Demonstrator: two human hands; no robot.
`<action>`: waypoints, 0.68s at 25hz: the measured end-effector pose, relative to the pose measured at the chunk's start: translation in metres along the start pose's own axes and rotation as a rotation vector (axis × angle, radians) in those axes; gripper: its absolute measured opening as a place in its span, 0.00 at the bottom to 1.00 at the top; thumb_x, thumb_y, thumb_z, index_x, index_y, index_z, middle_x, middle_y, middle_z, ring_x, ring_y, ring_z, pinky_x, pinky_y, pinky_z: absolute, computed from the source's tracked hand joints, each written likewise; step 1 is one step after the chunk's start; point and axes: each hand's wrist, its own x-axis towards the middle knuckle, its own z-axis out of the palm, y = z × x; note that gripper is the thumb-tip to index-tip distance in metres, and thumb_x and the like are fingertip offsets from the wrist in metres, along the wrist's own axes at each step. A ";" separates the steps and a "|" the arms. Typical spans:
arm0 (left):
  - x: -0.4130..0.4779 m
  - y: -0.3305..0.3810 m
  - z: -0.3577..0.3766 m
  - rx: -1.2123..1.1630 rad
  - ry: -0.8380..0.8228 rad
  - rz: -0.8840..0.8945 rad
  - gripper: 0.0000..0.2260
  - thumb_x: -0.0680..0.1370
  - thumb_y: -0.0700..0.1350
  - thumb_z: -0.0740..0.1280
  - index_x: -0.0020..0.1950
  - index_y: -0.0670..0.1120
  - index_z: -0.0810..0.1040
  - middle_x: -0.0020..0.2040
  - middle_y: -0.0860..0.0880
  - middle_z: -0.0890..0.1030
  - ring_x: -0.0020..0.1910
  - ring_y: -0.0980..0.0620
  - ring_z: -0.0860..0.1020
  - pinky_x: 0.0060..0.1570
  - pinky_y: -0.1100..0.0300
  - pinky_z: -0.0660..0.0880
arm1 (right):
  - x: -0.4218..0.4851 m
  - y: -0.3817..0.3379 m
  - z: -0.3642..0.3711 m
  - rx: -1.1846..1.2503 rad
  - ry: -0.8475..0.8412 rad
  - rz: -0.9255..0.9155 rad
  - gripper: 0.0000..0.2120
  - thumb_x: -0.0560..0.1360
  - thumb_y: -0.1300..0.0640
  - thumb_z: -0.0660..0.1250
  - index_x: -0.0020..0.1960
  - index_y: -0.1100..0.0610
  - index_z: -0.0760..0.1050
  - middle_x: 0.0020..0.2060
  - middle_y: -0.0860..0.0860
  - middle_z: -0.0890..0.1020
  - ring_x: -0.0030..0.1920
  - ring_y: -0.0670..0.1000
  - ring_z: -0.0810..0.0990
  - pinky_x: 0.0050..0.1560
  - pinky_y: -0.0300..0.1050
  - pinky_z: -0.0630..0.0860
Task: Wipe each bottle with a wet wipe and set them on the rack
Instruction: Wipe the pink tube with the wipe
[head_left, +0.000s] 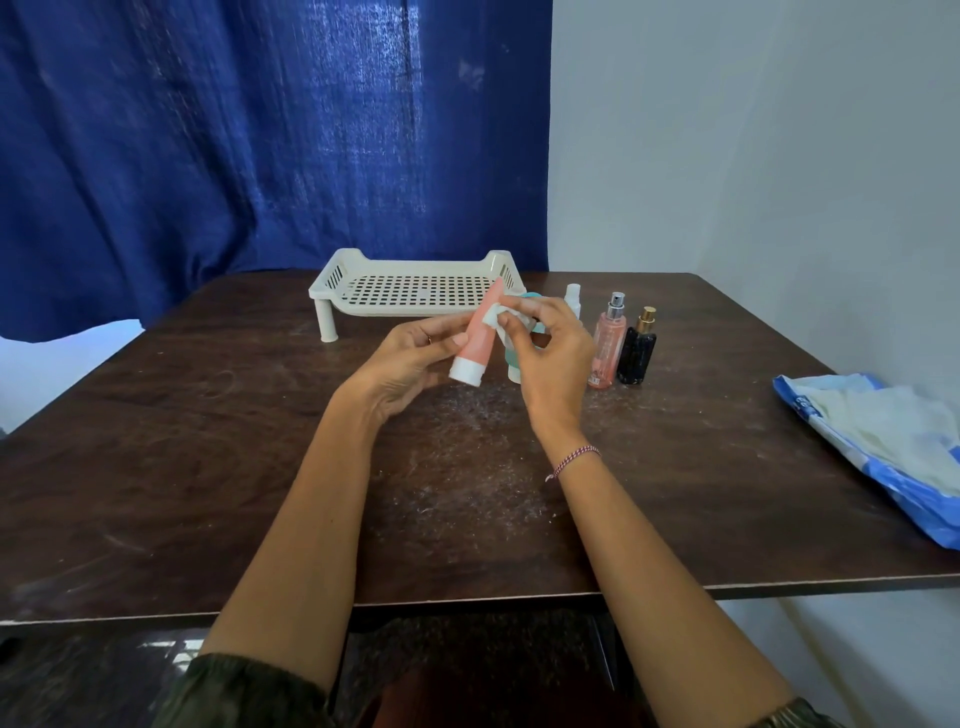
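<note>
My left hand (410, 358) holds a pink tube (480, 332) with a white cap, tilted cap-down above the table. My right hand (550, 353) presses a small white wet wipe (496, 314) against the tube's upper part. Behind my right hand stands a teal bottle (514, 358), mostly hidden. To the right stand a small white bottle (573, 296), a pink spray bottle (608, 345) and a black bottle (638, 351) with a gold top. The white perforated rack (415, 291) sits at the back of the table with nothing on it.
The dark brown table (260, 441) is scuffed and dusty. A blue pack of wet wipes (883, 441) lies open at the right edge. A blue curtain (260, 130) hangs behind, and a white wall is on the right.
</note>
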 end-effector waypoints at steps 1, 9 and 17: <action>0.000 0.000 0.001 0.012 -0.016 -0.010 0.14 0.68 0.44 0.71 0.53 0.52 0.82 0.55 0.53 0.83 0.58 0.52 0.79 0.50 0.57 0.78 | 0.001 0.000 -0.001 0.013 0.014 0.011 0.12 0.72 0.58 0.70 0.54 0.59 0.80 0.55 0.53 0.80 0.56 0.46 0.76 0.54 0.43 0.78; -0.002 0.000 0.008 -0.039 -0.073 -0.062 0.21 0.68 0.41 0.71 0.60 0.48 0.78 0.60 0.48 0.79 0.60 0.49 0.76 0.53 0.53 0.78 | 0.001 0.003 0.002 0.016 0.002 0.024 0.12 0.73 0.57 0.70 0.55 0.59 0.79 0.55 0.53 0.80 0.57 0.48 0.77 0.55 0.48 0.78; 0.001 -0.002 0.007 0.294 0.184 0.193 0.27 0.66 0.36 0.76 0.64 0.47 0.77 0.61 0.48 0.80 0.59 0.52 0.77 0.56 0.61 0.76 | -0.006 0.000 0.006 -0.097 -0.154 -0.150 0.12 0.72 0.58 0.71 0.54 0.60 0.80 0.52 0.53 0.79 0.53 0.43 0.73 0.50 0.22 0.69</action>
